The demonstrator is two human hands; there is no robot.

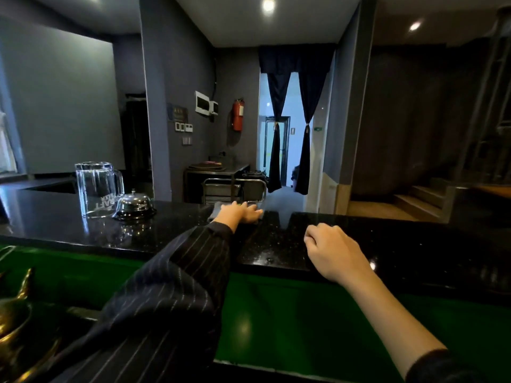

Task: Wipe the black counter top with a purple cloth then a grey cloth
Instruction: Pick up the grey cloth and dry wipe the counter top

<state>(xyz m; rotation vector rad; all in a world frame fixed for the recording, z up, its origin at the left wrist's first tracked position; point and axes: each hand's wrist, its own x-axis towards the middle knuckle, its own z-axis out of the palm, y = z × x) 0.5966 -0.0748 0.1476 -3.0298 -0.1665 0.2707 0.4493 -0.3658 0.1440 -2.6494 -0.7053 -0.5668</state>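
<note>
The glossy black counter top (276, 239) runs across the middle of the head view. My left hand (240, 212) lies flat at the counter's far edge, pressing down on a dark grey cloth (214, 211) that shows at its left side and fingertips. My right hand (331, 250) rests on the near part of the counter with its fingers curled in and nothing visible in them. No purple cloth is in view.
A clear glass pitcher (95, 187) and a chrome service bell (134, 204) stand on the counter to the left. A green surface (290, 313) lies below the counter's near edge, with a brass object (16, 322) at the lower left. Behind the counter stands a metal cart (235, 187).
</note>
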